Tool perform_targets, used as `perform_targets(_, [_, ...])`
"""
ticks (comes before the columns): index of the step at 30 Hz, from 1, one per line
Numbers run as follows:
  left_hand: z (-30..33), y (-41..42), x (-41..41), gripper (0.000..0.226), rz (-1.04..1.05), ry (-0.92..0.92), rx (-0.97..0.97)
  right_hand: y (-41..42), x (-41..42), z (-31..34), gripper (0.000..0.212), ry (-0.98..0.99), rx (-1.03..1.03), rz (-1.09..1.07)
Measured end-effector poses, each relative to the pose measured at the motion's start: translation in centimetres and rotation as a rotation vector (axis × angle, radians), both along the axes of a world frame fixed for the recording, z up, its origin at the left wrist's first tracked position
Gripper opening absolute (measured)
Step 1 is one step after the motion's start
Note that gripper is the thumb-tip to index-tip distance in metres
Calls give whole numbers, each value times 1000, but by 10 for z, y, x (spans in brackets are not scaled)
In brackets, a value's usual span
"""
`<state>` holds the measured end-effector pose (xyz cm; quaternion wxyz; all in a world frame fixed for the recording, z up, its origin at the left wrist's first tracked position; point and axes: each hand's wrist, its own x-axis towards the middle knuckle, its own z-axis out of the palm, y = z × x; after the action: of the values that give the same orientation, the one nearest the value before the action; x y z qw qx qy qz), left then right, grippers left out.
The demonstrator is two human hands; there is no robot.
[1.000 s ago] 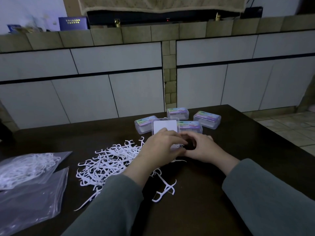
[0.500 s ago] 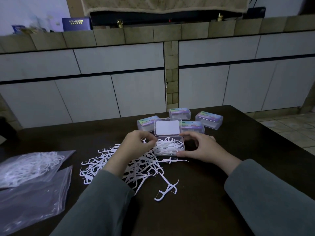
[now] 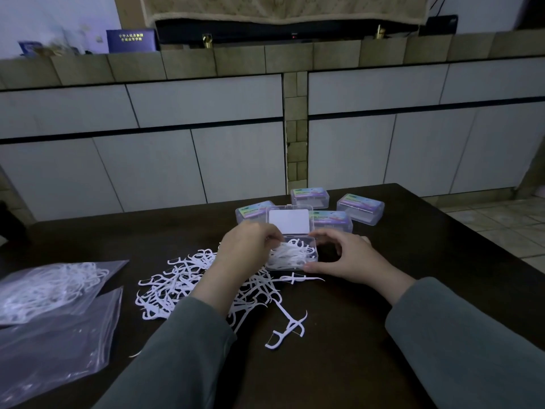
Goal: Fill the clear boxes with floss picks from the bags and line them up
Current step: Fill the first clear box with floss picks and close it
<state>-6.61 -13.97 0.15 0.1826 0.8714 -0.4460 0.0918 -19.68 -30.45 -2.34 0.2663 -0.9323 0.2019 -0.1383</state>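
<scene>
A dark table (image 3: 383,290) fills the foreground; behind it runs a wall of pale cabinet panels (image 3: 206,160) split by a tiled pillar (image 3: 296,137); a tiled ledge (image 3: 236,59) tops them, bearing a blue booklet (image 3: 131,40); a beige cloth (image 3: 283,8) hangs above; floor tiles (image 3: 498,219) show at right.

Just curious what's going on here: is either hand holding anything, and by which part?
The right hand grips the open clear box by its right end. The left hand pinches floss picks inside it.
</scene>
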Motion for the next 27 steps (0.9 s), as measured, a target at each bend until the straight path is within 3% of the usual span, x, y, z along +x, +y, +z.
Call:
perform_targets(12, [12,8,-1,17,12,-116,-274,-3,2,-4,77,11,-11,-2])
perform_targets(17, [3,-8,-9,22,-50,-90,86,-4,3,-6,77,9,-9,0])
perform_targets(21, [9,7,-5,18,-1,-88,-50,-4,2,-4,76,14,-23,-2])
perform_targets(25, [19,22,1,26,83,160,132,-5,3,-6,77,11,-10,6])
perform_targets(27, [20,24,2,19,84,226,168,-5,3,-5,77,13,-15,4])
